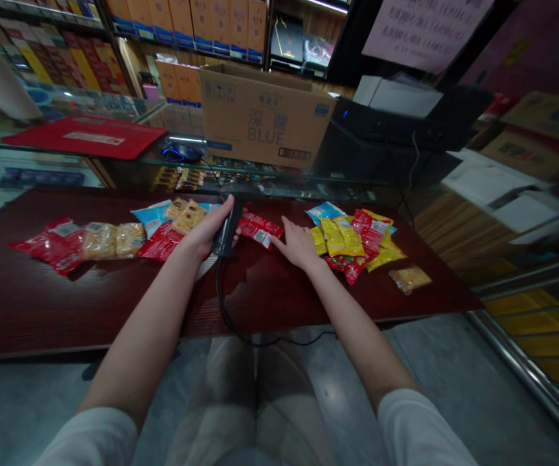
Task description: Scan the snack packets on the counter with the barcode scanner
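Note:
My left hand [211, 228] is wrapped round a black handheld barcode scanner [227, 228], whose cable hangs from its lower end. The scanner's head points away from me. Just to its right, a red snack packet [260, 230] with a white barcode label faces up. My right hand [298, 243] has the packet's right end between thumb and index finger; its other fingers are partly hidden. Beside my left hand are wrapped crackers [189, 217] and another red packet [160, 242]. Close to my right hand lie several yellow packets [341, 236] and a red packet [370, 232].
All this lies on a dark red-brown table [269, 298]. More wrapped biscuits [114, 241] and a red bag [58, 246] are at left, a single biscuit [410, 278] at right. Behind stand a cardboard box [264, 120], mouse [181, 152], red mat [85, 137] and black printer [400, 126].

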`<state>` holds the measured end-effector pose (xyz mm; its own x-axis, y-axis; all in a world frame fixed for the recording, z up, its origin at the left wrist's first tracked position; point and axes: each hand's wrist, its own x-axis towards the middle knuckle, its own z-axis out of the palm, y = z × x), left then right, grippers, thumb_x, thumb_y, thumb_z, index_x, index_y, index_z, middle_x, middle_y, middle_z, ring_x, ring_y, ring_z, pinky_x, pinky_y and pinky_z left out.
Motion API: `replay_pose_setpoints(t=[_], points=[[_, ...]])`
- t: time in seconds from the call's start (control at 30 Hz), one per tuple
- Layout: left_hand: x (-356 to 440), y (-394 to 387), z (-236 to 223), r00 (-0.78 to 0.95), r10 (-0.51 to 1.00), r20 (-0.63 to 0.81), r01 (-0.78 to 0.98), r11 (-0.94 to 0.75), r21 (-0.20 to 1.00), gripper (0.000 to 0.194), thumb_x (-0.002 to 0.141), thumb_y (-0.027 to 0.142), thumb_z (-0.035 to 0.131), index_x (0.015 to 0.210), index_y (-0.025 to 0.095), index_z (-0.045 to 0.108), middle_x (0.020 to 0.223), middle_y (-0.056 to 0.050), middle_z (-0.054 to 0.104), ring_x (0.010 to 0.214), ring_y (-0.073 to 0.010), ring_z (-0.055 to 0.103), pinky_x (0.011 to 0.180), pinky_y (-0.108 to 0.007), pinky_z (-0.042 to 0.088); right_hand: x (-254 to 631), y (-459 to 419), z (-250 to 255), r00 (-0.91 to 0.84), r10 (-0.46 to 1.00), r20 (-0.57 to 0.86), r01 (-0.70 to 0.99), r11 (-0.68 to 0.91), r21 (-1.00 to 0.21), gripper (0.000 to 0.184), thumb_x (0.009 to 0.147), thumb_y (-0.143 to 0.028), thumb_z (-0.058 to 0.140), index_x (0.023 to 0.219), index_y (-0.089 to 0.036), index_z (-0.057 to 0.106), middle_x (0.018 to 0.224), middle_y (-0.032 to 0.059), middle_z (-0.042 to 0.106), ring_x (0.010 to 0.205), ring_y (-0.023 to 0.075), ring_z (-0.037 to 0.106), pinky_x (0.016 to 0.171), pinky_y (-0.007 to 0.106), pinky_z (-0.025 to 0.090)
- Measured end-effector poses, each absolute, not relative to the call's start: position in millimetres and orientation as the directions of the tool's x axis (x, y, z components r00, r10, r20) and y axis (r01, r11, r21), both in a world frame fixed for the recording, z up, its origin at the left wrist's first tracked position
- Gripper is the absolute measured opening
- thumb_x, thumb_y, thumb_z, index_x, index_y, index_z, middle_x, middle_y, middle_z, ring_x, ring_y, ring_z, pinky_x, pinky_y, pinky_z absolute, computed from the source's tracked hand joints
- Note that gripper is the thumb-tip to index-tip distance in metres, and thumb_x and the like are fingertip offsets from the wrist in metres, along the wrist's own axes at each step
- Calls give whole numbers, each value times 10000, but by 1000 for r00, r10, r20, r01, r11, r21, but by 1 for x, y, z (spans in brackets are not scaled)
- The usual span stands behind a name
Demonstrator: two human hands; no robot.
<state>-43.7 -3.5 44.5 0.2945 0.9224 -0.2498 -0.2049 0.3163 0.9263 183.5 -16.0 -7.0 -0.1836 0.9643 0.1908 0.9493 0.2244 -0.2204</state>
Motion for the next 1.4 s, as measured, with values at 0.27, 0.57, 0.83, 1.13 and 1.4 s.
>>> replay_pose_setpoints(t=[0.27,0.57,0.83,1.13,1.4], points=[[-43,3,45,116,957,-265,-323,289,901,491,896,607,572,1002,135,659,679,-40,687,409,-76,535,372,-172,445,185,-1,-3,-104,982,158,923,155,-352,456,752,-557,734,1012,-191,657,1056,128,663,1026,306,625,921,425,438],[-34,-8,51,172,954,-245,-304,288,908,472,904,587,575,979,127,643,700,-28,688,409,-64,539,380,-168,456,221,10,-12,301,930,210,76,196,-978,296,668,-358,725,845,-235,522,818,-22,652,749,172,630,694,312,541],[-24,-15,41,390,889,-240,-161,323,933,526,868,648,578,979,141,662,612,-34,652,386,-106,541,343,-194,418,221,8,-5,368,929,39,-261,144,-955,335,603,-251,754,827,-238,506,766,-48,671,663,128,645,588,250,563],[-15,-15,27,418,902,-114,-209,217,954,537,818,658,640,968,143,639,711,-53,685,400,-87,527,341,-190,403,224,8,-6,299,950,91,-205,157,-966,297,614,-218,721,817,-234,505,774,-45,671,676,121,646,637,253,558],[-14,-21,30,483,871,-90,-227,224,948,508,827,666,622,857,158,619,580,-8,585,386,-81,484,353,-186,383,220,3,-1,297,952,72,-198,135,-971,290,604,-221,703,818,-235,507,758,-57,656,653,114,627,618,238,549]])
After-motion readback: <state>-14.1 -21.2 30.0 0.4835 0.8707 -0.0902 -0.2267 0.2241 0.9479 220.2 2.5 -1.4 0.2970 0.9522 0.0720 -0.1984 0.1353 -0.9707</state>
